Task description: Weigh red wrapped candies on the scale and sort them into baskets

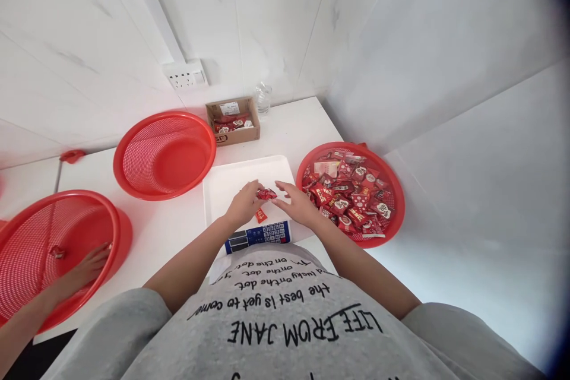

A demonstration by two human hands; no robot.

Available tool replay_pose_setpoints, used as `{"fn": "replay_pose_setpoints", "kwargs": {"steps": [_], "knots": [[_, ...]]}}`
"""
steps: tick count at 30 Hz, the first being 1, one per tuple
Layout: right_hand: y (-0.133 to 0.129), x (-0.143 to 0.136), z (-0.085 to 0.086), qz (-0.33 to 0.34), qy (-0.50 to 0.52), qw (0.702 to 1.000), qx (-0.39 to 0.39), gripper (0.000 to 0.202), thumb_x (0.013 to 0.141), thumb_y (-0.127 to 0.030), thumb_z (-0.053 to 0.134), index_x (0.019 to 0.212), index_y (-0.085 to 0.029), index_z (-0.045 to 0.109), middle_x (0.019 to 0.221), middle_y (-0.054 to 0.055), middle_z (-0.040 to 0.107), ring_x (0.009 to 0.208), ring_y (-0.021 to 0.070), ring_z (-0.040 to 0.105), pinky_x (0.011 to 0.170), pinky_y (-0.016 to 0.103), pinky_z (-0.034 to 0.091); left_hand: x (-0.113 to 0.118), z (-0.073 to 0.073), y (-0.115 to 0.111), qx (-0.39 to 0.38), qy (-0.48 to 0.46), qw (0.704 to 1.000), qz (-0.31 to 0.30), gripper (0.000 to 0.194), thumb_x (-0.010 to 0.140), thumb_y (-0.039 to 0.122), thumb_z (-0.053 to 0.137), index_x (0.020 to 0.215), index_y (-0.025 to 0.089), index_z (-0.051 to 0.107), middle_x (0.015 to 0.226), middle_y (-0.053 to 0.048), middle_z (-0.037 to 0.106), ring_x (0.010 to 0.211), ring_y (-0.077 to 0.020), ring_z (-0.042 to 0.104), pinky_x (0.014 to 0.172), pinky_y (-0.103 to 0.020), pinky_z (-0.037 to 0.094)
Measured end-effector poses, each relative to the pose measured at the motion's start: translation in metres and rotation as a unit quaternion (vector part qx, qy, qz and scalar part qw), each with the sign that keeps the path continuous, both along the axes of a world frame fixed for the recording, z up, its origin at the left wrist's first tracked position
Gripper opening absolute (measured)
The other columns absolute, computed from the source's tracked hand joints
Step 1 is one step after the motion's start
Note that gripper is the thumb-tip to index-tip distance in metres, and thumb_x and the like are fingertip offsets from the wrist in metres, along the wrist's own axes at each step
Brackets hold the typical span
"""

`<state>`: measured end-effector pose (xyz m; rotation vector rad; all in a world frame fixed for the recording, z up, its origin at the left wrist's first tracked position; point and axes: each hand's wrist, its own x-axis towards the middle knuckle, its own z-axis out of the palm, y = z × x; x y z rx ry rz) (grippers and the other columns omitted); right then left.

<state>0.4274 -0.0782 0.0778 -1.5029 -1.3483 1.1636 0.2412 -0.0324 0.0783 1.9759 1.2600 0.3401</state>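
Observation:
My left hand (244, 204) and my right hand (297, 204) meet over a white scale tray (231, 181), both pinching one small red candy packet (267, 193) between the fingertips. Another red packet (260, 215) lies on the tray just below it. The scale's blue keypad (258, 235) shows at the tray's near edge. To the right of my right hand stands a red mesh basket (392, 181) holding several red candy packets (351, 193).
An empty red mesh basket (164, 154) sits at the back left. A cardboard box (232, 120) with packets and a clear bottle (263, 98) stand by the wall. Another person's hand (84, 270) rests in a third red basket (27, 249) at far left.

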Motion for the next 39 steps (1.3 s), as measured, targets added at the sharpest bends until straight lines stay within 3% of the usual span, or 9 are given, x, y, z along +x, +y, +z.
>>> {"fn": "replay_pose_setpoints", "kwargs": {"steps": [4, 9, 15, 18, 21, 24, 27, 33, 39], "knots": [[0.008, -0.017, 0.005, 0.062, -0.007, 0.997, -0.042, 0.027, 0.077, -0.045, 0.056, 0.087, -0.022, 0.065, 0.083, 0.001, 0.067, 0.078, 0.0161, 0.06, 0.073, 0.03, 0.046, -0.003, 0.014, -0.004, -0.097, -0.098, 0.988, 0.067, 0.018, 0.074, 0.033, 0.061, 0.085, 0.023, 0.052, 0.065, 0.005, 0.055, 0.063, -0.0134, 0.055, 0.06, -0.026, 0.045], [0.019, -0.026, 0.013, 0.035, -0.036, 0.997, -0.052, 0.037, 0.078, -0.052, 0.049, 0.06, -0.02, 0.054, 0.053, -0.004, 0.054, 0.054, 0.0113, 0.049, 0.054, 0.024, 0.037, -0.008, 0.023, 0.002, -0.214, -0.256, 0.937, 0.098, 0.023, 0.075, 0.04, 0.058, 0.082, 0.019, 0.049, 0.065, 0.004, 0.056, 0.058, -0.0104, 0.053, 0.056, -0.024, 0.043], [0.023, -0.03, 0.012, -0.078, -0.067, 0.992, -0.074, 0.038, 0.079, -0.051, 0.047, 0.058, -0.02, 0.051, 0.054, -0.002, 0.054, 0.056, 0.0123, 0.05, 0.056, 0.025, 0.038, -0.035, 0.012, 0.013, -0.057, -0.165, 0.962, 0.211, 0.017, 0.081, 0.03, 0.051, 0.094, 0.02, 0.055, 0.084, -0.001, 0.063, 0.081, -0.0142, 0.058, 0.077, -0.029, 0.045], [0.016, -0.027, 0.001, -0.07, -0.089, 0.989, -0.101, 0.034, 0.08, -0.049, 0.048, 0.07, -0.019, 0.06, 0.063, 0.0, 0.06, 0.063, 0.0152, 0.055, 0.062, 0.027, 0.043, -0.053, 0.001, 0.007, -0.015, -0.084, 0.982, 0.169, 0.019, 0.083, 0.029, 0.049, 0.098, 0.02, 0.056, 0.097, -0.005, 0.063, 0.091, -0.0173, 0.058, 0.081, -0.032, 0.046], [0.006, -0.027, -0.013, -0.067, -0.151, 0.983, -0.084, 0.027, 0.076, -0.038, 0.058, 0.095, -0.021, 0.064, 0.091, 0.005, 0.065, 0.087, 0.0198, 0.058, 0.08, 0.033, 0.044, -0.061, -0.012, -0.007, 0.055, -0.027, 0.996, 0.067, 0.028, 0.083, 0.031, 0.05, 0.108, 0.019, 0.055, 0.111, -0.009, 0.06, 0.107, -0.0227, 0.052, 0.092, -0.038, 0.042], [-0.002, -0.032, -0.024, -0.077, -0.217, 0.972, -0.047, 0.036, 0.076, -0.029, 0.059, 0.111, -0.02, 0.059, 0.114, 0.009, 0.057, 0.102, 0.0211, 0.054, 0.091, 0.036, 0.041, -0.057, -0.023, -0.019, 0.129, 0.014, 0.991, -0.039, 0.043, 0.082, 0.036, 0.053, 0.121, 0.019, 0.048, 0.128, -0.011, 0.05, 0.125, -0.027, 0.037, 0.103, -0.045, 0.032], [-0.007, -0.041, -0.03, -0.039, -0.224, 0.973, -0.037, 0.034, 0.079, -0.023, 0.053, 0.112, -0.019, 0.059, 0.112, 0.009, 0.057, 0.099, 0.0183, 0.056, 0.09, 0.035, 0.044, -0.046, -0.032, -0.026, 0.155, 0.063, 0.98, -0.106, 0.055, 0.081, 0.038, 0.055, 0.13, 0.018, 0.042, 0.141, -0.011, 0.037, 0.134, -0.0299, 0.022, 0.107, -0.048, 0.026], [-0.006, -0.05, -0.031, 0.004, -0.174, 0.985, 0.006, 0.035, 0.077, -0.016, 0.053, 0.111, -0.018, 0.058, 0.111, 0.008, 0.057, 0.091, 0.014, 0.058, 0.083, 0.03, 0.049, -0.033, -0.043, -0.02, 0.17, 0.155, 0.968, -0.096, 0.061, 0.084, 0.04, 0.05, 0.138, 0.018, 0.034, 0.146, -0.013, 0.03, 0.136, -0.0326, 0.017, 0.108, -0.052, 0.019], [-0.01, -0.001, -0.024, -0.11, -0.197, 0.973, 0.039, 0.031, 0.079, -0.021, 0.05, 0.108, -0.017, 0.059, 0.111, 0.009, 0.058, 0.086, 0.0145, 0.059, 0.083, 0.032, 0.048, -0.024, -0.044, -0.02, 0.219, 0.15, 0.96, -0.092, 0.061, 0.084, 0.042, 0.048, 0.139, 0.02, 0.034, 0.148, -0.012, 0.027, 0.137, -0.0325, 0.015, 0.108, -0.051, 0.018]]}}
